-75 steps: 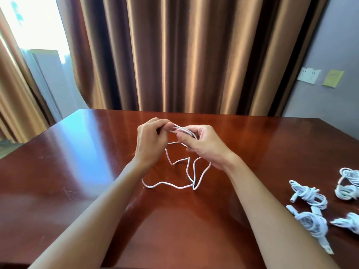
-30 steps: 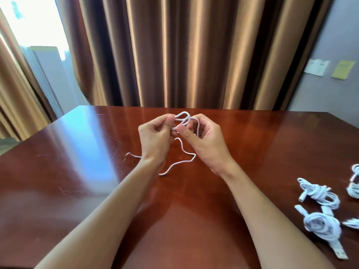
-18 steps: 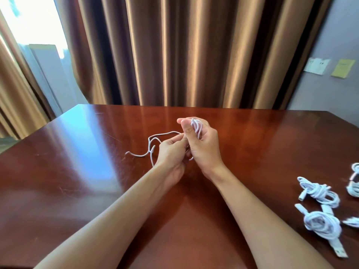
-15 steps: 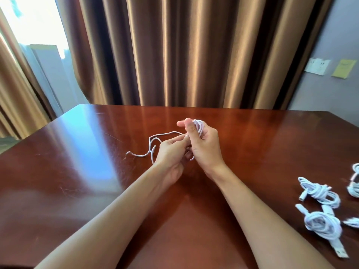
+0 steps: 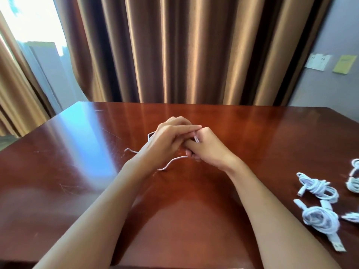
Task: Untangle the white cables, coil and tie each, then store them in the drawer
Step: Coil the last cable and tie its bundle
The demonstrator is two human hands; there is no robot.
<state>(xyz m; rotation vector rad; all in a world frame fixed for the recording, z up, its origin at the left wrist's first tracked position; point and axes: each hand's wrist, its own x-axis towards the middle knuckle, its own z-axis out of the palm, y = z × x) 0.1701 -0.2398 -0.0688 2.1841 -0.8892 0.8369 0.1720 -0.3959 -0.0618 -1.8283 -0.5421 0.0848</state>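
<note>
- Where the bench [image 5: 81, 191] lies nearest, coiled white cables [image 5: 320, 220] are seen at right, well apart from the hands.
- Mid-bench, loops of a white cable [image 5: 196, 138] are held in the right hand [image 5: 209, 150], grip curled round them.
- Its loose tail [image 5: 171, 163] is trailed on the bench under the left hand [image 5: 167, 140], fingers laid over the right; left grip cannot be told.
- Beyond, brown curtains [image 5: 174, 49] are hung.

A glossy reddish-brown wooden tabletop [image 5: 81, 171] carries a loose white cable [image 5: 171, 163] trailing across its middle. Near its right edge lie coiled white cables: one bundle [image 5: 318, 188], another [image 5: 320, 220] just below it, and others cut off by the frame.
</note>
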